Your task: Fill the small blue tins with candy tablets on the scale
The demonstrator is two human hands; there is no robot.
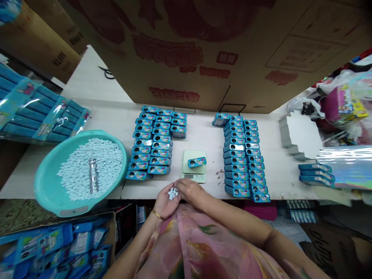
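My left hand (165,203) is cupped palm up at the table's front edge, holding a small heap of pale blue candies (173,193). Beside it, my right hand (189,190) has its fingers curled down against the left hand's fingers, close to the candies; what they pinch, if anything, is hidden. Just beyond both hands sits a pale green scale (194,178), with one blue candy box (197,162) lying on its plate. To the left, a turquoise basin (43,182) holds many of the same candies, and a clear scoop-like tube (93,176) rests on them.
Rows of blue boxes stand left (159,151) and right (236,161) of the scale. A large carton (203,58) blocks the back. Scissors (108,72) lie at back left; white card trays (303,133) are at right. Below left, an open carton holds blue packs (58,248).
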